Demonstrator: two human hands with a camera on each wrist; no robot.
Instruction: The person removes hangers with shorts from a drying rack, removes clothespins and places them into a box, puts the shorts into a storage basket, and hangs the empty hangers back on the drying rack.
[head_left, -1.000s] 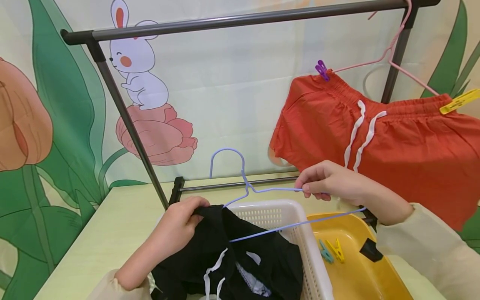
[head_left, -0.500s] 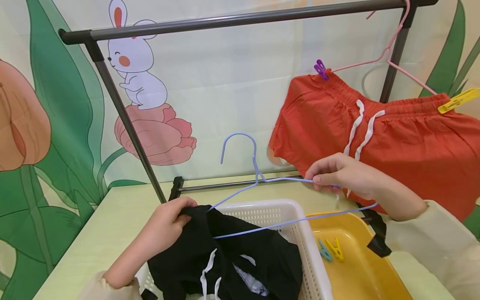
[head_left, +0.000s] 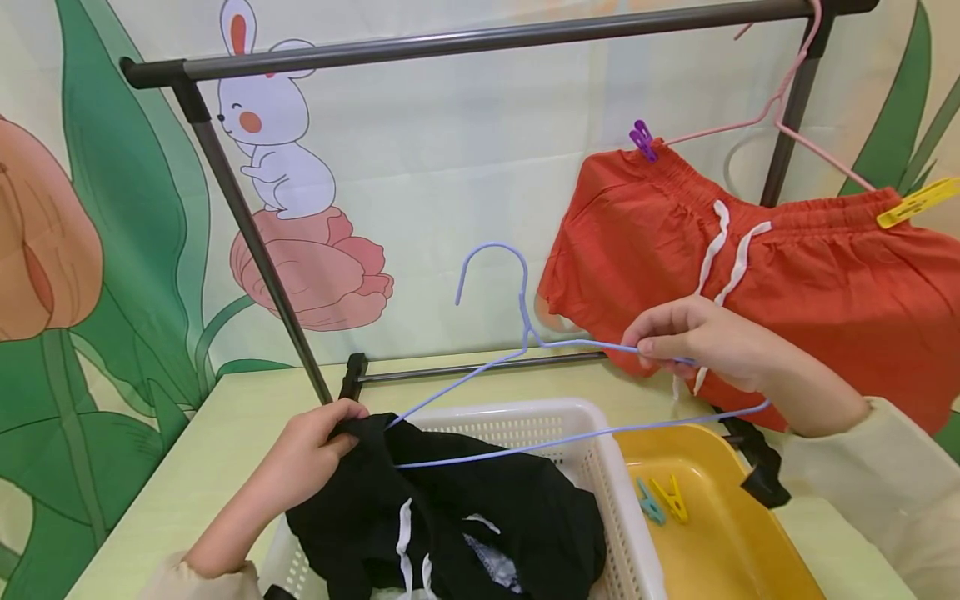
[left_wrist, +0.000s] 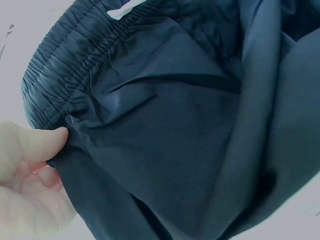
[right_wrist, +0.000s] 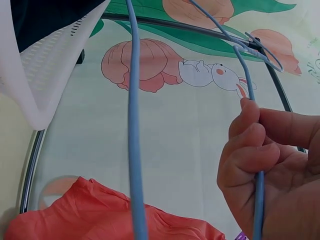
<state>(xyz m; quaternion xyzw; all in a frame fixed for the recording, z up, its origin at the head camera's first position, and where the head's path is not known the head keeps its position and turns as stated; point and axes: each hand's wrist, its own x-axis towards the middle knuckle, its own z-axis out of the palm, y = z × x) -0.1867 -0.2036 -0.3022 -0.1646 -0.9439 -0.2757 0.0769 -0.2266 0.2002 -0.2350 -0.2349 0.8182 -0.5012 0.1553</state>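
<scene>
My left hand (head_left: 307,458) pinches the waistband of a pair of black shorts (head_left: 517,508) with white drawstrings. In the left wrist view, thumb and fingers grip the gathered elastic edge of the black shorts (left_wrist: 165,125). A blue wire hanger (head_left: 480,364) slants across the middle, its left end hidden inside the waistband and its hook upward. My right hand (head_left: 708,342) holds the hanger's upper right arm. The right wrist view shows several fingers curled round the blue hanger (right_wrist: 134,110). Most of the black shorts lie in a white basket (head_left: 600,467).
Red shorts (head_left: 645,242) hang from a pink hanger (head_left: 783,96) on a dark rack (head_left: 465,43), clipped by a purple clothespin (head_left: 642,140) and a yellow clothespin (head_left: 918,202). A yellow tray (head_left: 720,533) beside the basket holds a teal clothespin (head_left: 650,502) and another yellow one.
The hanger's hook has risen and shifted right with my right hand. My left hand has drawn the waistband leftward, and the hanger's left end stays inside it.
</scene>
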